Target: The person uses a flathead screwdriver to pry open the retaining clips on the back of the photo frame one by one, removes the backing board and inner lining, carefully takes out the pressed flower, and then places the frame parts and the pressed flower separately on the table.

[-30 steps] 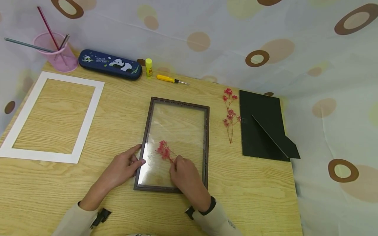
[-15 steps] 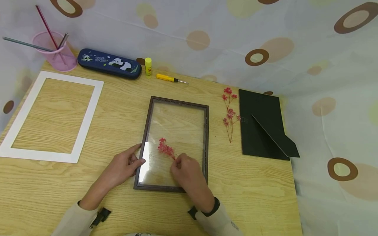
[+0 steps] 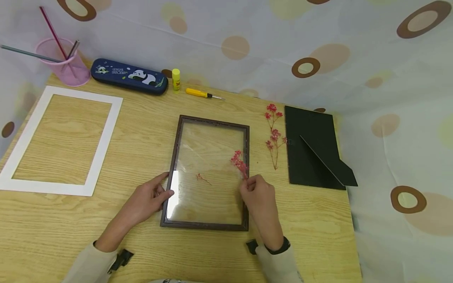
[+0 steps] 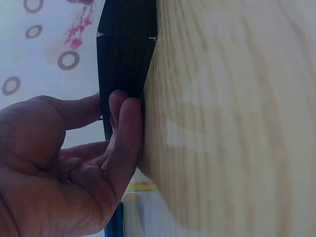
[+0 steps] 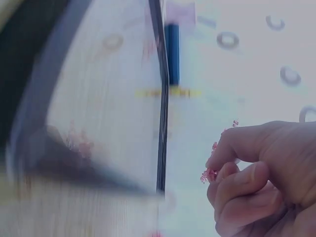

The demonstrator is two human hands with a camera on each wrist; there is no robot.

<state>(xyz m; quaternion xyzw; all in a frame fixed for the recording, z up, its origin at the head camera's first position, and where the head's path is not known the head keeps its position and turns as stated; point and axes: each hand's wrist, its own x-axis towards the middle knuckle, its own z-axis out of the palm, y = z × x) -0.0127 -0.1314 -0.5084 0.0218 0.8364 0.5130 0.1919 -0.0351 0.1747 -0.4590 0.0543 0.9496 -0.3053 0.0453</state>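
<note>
A dark brown picture frame (image 3: 245, 157) with a clear pane lies on the table. My left hand (image 3: 146, 201) grips its left side; in the left wrist view the thumb bends over the frame's top and the fingers lie against its outer side (image 4: 127, 64). Pinched between thumb and forefinger of my right hand (image 3: 260, 198) is a sprig of pink dried flowers (image 3: 238, 160), held over the frame's right side. A small loose sprig (image 3: 202, 178) lies on the pane. In the right wrist view the blossoms (image 5: 210, 175) show beside the curled fingers.
More pink dried sprigs (image 3: 275, 135) lie right of the frame, beside a black backing board (image 3: 295, 165) with its stand raised. A white mat (image 3: 100, 145) lies left. Along the back are a pink pencil cup (image 3: 78, 74), panda pencil case (image 3: 116, 80), glue stick (image 3: 176, 81) and yellow screwdriver (image 3: 196, 92).
My right hand has moved right and slightly away from me with the sprig, from the pane's middle to its right edge. The small sprig is now visible on the pane. My left hand stays put.
</note>
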